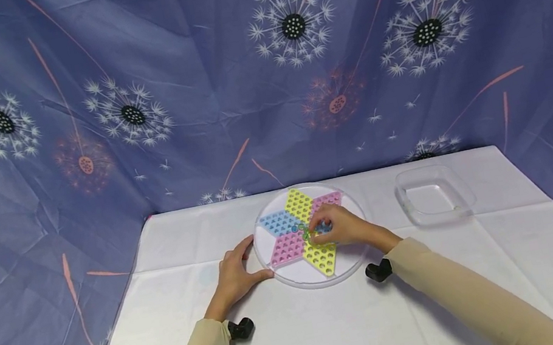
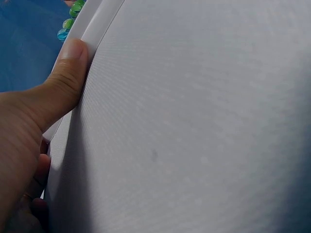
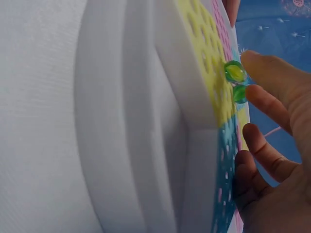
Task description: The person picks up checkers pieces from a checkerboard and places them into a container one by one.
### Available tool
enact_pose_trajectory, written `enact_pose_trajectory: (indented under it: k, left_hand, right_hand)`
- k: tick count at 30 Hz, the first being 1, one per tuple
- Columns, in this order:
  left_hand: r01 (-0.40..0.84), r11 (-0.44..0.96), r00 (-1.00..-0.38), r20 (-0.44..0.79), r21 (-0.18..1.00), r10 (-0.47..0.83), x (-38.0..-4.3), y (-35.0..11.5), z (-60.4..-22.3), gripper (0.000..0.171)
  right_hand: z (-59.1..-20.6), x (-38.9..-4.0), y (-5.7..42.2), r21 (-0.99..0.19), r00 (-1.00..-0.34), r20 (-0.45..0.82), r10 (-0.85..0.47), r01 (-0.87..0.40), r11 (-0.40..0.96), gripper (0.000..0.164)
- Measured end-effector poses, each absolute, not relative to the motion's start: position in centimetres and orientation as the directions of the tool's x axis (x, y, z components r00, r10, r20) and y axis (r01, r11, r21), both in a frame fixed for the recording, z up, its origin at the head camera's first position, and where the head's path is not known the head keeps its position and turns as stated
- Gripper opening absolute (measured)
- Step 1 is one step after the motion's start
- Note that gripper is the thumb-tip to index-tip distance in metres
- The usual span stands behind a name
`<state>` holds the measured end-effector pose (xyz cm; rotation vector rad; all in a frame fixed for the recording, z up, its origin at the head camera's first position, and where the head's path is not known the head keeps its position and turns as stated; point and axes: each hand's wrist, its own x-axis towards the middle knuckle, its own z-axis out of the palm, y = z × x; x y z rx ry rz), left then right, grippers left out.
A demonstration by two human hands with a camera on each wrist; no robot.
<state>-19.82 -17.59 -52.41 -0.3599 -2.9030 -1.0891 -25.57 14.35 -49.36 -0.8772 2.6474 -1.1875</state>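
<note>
On the table [image 1: 306, 340], a round board [image 1: 296, 272] is being braced by the left hand [image 1: 233, 274], fingers spread. Near its centre, a green marble [image 3: 235, 73] is being met by the right hand [image 1: 340, 226], fingertips foremost; pinching cannot be told. Slippery lightness is being judged likely, thumb-and-forefinger hold advised.

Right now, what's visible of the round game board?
The round game board is white and plastic-looking, with a raised rim. Its six-pointed star has holed yellow, pink and blue points. It lies flat on a white cloth. Green and blue marbles sit near the middle, by the right hand; the left hand grips the left edge.
</note>
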Motion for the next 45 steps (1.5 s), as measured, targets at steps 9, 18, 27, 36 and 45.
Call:
enact_pose_trajectory:
  k: [9,18,27,36,45]
  left_hand:
    - [0.212,0.728,-0.976,0.099,0.652,0.196,-19.78,-17.68,-52.34,0.103]
    - [0.224,0.725,-0.973,0.112,0.651,0.200,-19.76,-17.74,-52.59,0.103]
    - [0.217,0.725,-0.975,0.103,0.654,0.199,-19.72,-17.58,-52.45,0.104]
    - [0.225,0.729,-0.973,0.108,0.646,0.204,-19.77,-17.47,-52.41,0.103]
    - [0.224,0.727,-0.973,0.104,0.650,0.206,-19.81,-17.52,-52.70,0.104]
  right_hand:
    - [-49.68,-25.44,13.82,-0.682,-0.837,0.099,-0.538,-0.451,0.576,0.011]
    - [-49.96,-25.29,13.79,-0.662,-0.854,0.082,-0.514,-0.432,0.612,0.011]
    - [-49.99,-25.05,13.77,-0.655,-0.862,0.080,-0.500,-0.423,0.626,0.012]
    - [-50.14,-24.92,13.83,-0.654,-0.860,0.084,-0.503,-0.428,0.624,0.013]
    - [-49.59,-24.99,13.93,-0.650,-0.838,0.059,-0.542,-0.444,0.617,0.013]
